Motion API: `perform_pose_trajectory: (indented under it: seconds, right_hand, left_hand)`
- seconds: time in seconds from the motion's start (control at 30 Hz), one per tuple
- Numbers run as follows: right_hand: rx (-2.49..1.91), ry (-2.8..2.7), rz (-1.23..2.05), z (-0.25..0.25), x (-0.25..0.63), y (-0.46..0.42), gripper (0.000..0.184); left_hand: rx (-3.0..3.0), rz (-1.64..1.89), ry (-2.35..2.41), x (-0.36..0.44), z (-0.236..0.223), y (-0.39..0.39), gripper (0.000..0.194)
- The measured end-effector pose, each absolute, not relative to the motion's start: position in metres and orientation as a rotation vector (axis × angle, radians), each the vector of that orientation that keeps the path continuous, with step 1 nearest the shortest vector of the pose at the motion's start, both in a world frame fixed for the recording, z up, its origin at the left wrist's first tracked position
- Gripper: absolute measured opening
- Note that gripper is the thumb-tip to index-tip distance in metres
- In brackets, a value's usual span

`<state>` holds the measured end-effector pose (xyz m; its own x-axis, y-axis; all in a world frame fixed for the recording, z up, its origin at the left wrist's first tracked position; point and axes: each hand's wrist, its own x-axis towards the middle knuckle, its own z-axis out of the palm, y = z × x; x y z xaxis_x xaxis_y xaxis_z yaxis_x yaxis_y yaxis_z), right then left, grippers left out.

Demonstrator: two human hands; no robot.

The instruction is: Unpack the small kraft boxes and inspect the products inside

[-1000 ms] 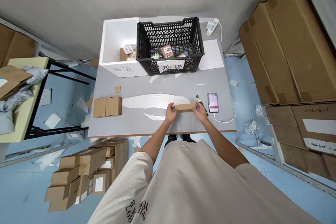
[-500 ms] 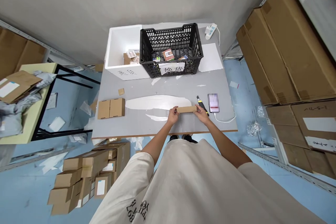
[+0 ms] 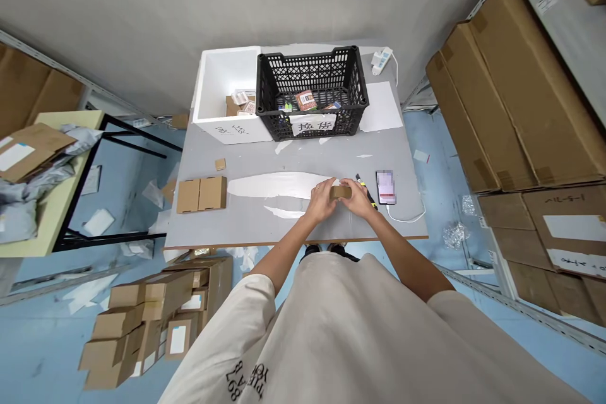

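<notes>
The left hand (image 3: 322, 201) and right hand (image 3: 358, 199) face each other near the table's front edge, fingers curled in and pinching opposite ends of a small cardboard piece (image 3: 341, 192), which sits between them. The two-sided grip presumably keeps the piece level and steady; whether it is folded or flat cannot be told. Just right of the right hand, and partly hidden by it, a utility knife (image 3: 373, 202) lies beside a phone (image 3: 386, 187), perhaps so placed for easy reach. Well to the left of the left hand, two cardboard boxes (image 3: 212, 193) stand side by side, likely to leave working room. Beyond both hands, a black crate (image 3: 280, 127) adjoins a white foam box (image 3: 258, 132), seemingly set back for the same reason.
</notes>
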<state>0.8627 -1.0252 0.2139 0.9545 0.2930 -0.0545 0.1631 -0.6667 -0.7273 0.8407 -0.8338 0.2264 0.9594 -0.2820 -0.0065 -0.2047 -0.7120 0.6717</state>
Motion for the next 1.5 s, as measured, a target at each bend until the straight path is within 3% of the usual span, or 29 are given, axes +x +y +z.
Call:
perform_pose_trajectory:
  seconds: [0.27,0.47,0.63,0.77,1.07,1.3,1.5]
  right_hand:
    - [-2.365,-0.206,0.249,0.190,0.855,-1.018,0.065]
    - [-2.253,-0.275,0.317,0.168,0.853,-0.996,0.051]
    - [-2.163,-0.229,0.291,0.159,0.849,-0.992,0.055]
    - [-2.129,-0.064,0.265,0.150,0.846,-1.005,0.053]
    - [-2.019,0.278,0.295,0.146,0.847,-1.017,0.059]
    - [-2.043,0.277,0.374,0.134,0.842,-1.015,0.051]
    - [-2.030,0.275,0.424,0.123,0.835,-1.022,0.047]
  left_hand:
    - [2.653,-0.254,-0.291,0.836,0.241,-0.793,0.077]
    - [2.789,-0.342,-0.366,0.830,0.236,-0.779,0.054]
    - [2.742,-0.264,-0.438,0.835,0.236,-0.798,0.042]
    - [2.603,-0.185,-0.237,0.846,0.232,-0.797,0.042]
    - [1.930,-0.330,0.293,0.850,0.179,-0.779,0.037]
    - [2.054,-0.415,0.386,0.834,0.146,-0.783,0.030]
    - [2.093,-0.468,0.398,0.826,0.118,-0.782,0.046]
